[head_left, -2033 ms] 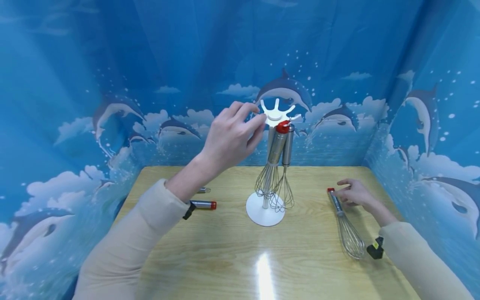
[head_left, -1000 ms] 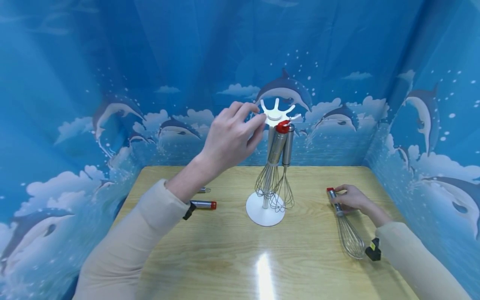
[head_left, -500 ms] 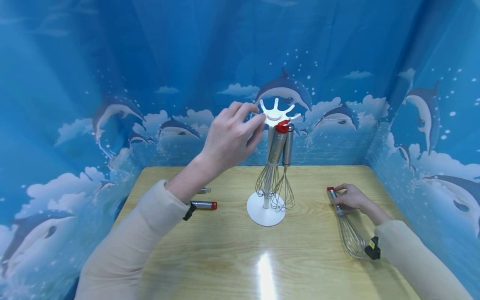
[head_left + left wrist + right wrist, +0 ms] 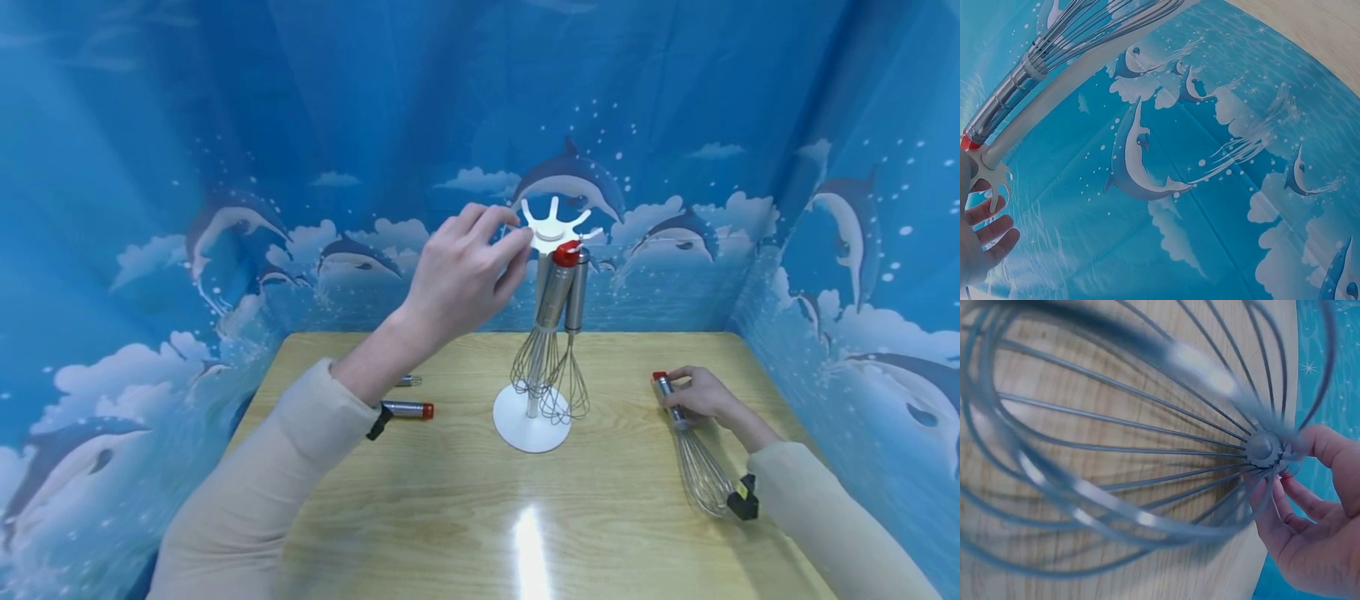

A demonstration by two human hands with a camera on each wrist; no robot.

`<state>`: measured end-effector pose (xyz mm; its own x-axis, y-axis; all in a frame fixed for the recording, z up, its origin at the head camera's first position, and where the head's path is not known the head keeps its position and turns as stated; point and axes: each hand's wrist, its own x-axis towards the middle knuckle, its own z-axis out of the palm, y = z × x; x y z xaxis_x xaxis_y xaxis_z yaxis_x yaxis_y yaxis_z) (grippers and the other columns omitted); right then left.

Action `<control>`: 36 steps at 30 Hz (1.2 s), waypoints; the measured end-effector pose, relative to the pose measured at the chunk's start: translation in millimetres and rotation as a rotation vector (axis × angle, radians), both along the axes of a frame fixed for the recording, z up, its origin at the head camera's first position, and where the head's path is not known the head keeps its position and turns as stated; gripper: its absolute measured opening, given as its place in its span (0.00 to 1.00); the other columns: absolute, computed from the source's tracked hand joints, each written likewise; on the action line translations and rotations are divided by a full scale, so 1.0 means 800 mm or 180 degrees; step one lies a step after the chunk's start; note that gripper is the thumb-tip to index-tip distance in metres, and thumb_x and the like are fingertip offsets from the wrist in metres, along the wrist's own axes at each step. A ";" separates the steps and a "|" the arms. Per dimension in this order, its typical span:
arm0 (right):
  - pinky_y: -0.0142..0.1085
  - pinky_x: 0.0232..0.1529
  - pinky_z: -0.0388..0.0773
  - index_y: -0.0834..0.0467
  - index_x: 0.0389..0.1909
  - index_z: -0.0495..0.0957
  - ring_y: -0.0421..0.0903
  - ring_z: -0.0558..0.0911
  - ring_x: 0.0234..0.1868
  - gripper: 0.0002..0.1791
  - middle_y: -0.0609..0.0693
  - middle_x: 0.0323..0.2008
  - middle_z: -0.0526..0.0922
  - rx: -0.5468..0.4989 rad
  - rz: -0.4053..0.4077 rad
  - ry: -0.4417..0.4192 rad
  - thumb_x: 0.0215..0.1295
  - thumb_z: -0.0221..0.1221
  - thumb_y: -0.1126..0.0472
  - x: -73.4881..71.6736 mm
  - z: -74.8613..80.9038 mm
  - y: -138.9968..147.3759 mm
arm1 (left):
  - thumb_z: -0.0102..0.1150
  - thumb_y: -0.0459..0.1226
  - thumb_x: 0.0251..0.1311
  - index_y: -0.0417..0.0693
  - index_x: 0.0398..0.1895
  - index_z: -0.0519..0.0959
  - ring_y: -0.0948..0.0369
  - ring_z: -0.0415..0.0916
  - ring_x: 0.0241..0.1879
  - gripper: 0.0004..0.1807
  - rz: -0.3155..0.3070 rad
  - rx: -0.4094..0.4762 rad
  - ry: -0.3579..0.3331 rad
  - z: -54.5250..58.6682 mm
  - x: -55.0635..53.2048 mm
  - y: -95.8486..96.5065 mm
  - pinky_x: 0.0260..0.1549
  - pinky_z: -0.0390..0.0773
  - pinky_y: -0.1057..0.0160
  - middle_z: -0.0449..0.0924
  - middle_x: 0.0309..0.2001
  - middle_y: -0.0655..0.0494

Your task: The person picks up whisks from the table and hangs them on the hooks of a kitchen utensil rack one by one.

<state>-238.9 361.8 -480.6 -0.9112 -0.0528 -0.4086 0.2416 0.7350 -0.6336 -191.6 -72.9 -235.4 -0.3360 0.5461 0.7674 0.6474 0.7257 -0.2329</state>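
A white utensil stand with hook arms on top stands upright on a round base. Two whisks hang from it: one with a red-capped handle and a slimmer one just behind. My left hand pinches the left side of the stand's top; in the left wrist view its thumb is partly cut off by the frame edge. On the right, my right hand grips the steel handle of a large whisk with a red end. Its wire loops fill much of the right wrist view.
On the wooden table, a steel handle with a red end and a smaller steel piece show past my left forearm, which hides the rest of them. A blue dolphin-print curtain encloses the back and sides.
My right hand has come down from over the whisk and taken hold of its handle. The whisk's red end has shifted very slightly. The left hand stays where it was.
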 end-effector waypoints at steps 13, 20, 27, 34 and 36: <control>0.41 0.36 0.87 0.73 0.76 0.58 0.46 0.85 0.37 0.41 0.72 0.55 0.78 -0.0169 -0.0102 0.0263 0.68 0.63 0.60 0.002 0.009 -0.008 | 0.53 0.41 0.78 0.49 0.50 0.87 0.50 0.83 0.53 0.13 0.0005 0.0009 -0.0002 0.000 0.000 0.000 0.45 0.85 0.55 0.87 0.53 0.47; 0.42 0.36 0.87 0.71 0.77 0.57 0.47 0.85 0.39 0.40 0.72 0.56 0.78 -0.0182 -0.0070 0.0370 0.70 0.62 0.60 0.003 0.024 -0.020 | 0.53 0.41 0.78 0.48 0.50 0.87 0.50 0.82 0.52 0.13 0.0007 0.0010 0.0004 0.000 0.001 0.000 0.45 0.85 0.55 0.87 0.53 0.47; 0.43 0.37 0.89 0.70 0.77 0.58 0.48 0.86 0.40 0.39 0.69 0.54 0.77 -0.0315 -0.0015 0.0456 0.71 0.62 0.61 0.005 0.039 -0.035 | 0.53 0.41 0.78 0.49 0.50 0.87 0.50 0.82 0.52 0.13 0.0022 0.0003 -0.0013 -0.001 0.000 0.000 0.45 0.85 0.55 0.87 0.53 0.47; 0.42 0.35 0.90 0.69 0.77 0.59 0.47 0.85 0.38 0.39 0.67 0.53 0.77 -0.0416 -0.0001 0.0633 0.70 0.63 0.63 0.009 0.048 -0.051 | 0.53 0.42 0.78 0.49 0.50 0.87 0.50 0.82 0.52 0.13 0.0029 0.0001 -0.0014 -0.001 0.000 0.000 0.44 0.85 0.55 0.87 0.53 0.47; 0.43 0.36 0.90 0.68 0.77 0.59 0.47 0.86 0.37 0.39 0.67 0.53 0.76 -0.0458 0.0008 0.0666 0.70 0.63 0.63 0.009 0.051 -0.054 | 0.53 0.42 0.78 0.49 0.51 0.87 0.50 0.82 0.52 0.13 0.0036 -0.0007 -0.0017 -0.001 0.000 0.000 0.45 0.85 0.55 0.87 0.53 0.47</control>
<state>-231.5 319.0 -440.1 -0.9750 -0.0990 -0.1992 0.0925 0.6341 -0.7677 -191.7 -72.6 -236.1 -0.3463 0.5439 0.7644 0.6404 0.7324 -0.2310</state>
